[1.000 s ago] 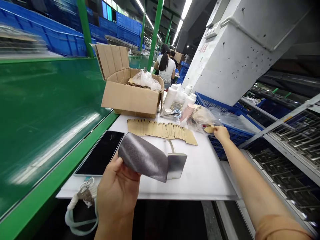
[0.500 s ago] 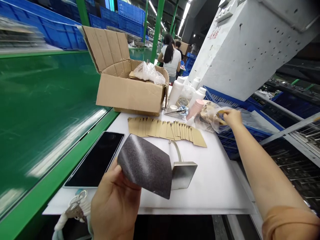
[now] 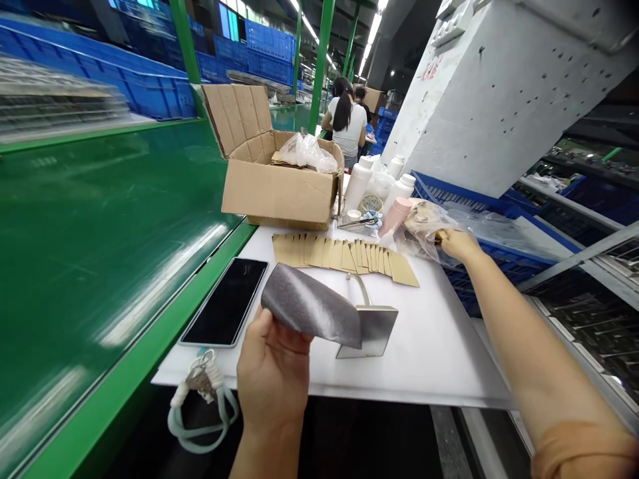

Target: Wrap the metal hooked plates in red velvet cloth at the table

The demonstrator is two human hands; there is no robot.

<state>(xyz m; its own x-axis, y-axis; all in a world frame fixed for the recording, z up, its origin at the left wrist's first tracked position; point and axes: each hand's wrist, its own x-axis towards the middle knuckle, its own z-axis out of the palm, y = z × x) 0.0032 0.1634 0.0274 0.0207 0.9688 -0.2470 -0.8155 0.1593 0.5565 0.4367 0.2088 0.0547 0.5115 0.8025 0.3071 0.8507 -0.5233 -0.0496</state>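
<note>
My left hand (image 3: 272, 372) holds up a flexible, speckled dark grey sheet (image 3: 309, 306), bent over my fingers. Just behind the sheet stands a brushed-metal stand (image 3: 377, 330) with a square plate and a curved neck, partly hidden by it. My right hand (image 3: 460, 245) is at the edge of a crumpled clear plastic bag (image 3: 424, 229), pinching a small tan piece (image 3: 440, 236). Rows of overlapping tan card strips (image 3: 344, 259) lie fanned out on the white board (image 3: 429, 352), between my two hands and the box.
A phone (image 3: 227, 303) lies on the board, with a white cord loop (image 3: 200, 419) hanging off its edge. Behind stand a cardboard box (image 3: 274, 179), white bottles (image 3: 358, 183) and scissors (image 3: 357, 221). A green belt (image 3: 100, 266) runs left; a blue crate (image 3: 499, 256) sits right; a co-worker (image 3: 344, 123) stands beyond.
My left hand has turned the grey sheet and curled it flatter. My right hand has moved up from the bag's lower edge into its side. The view has shifted slightly.
</note>
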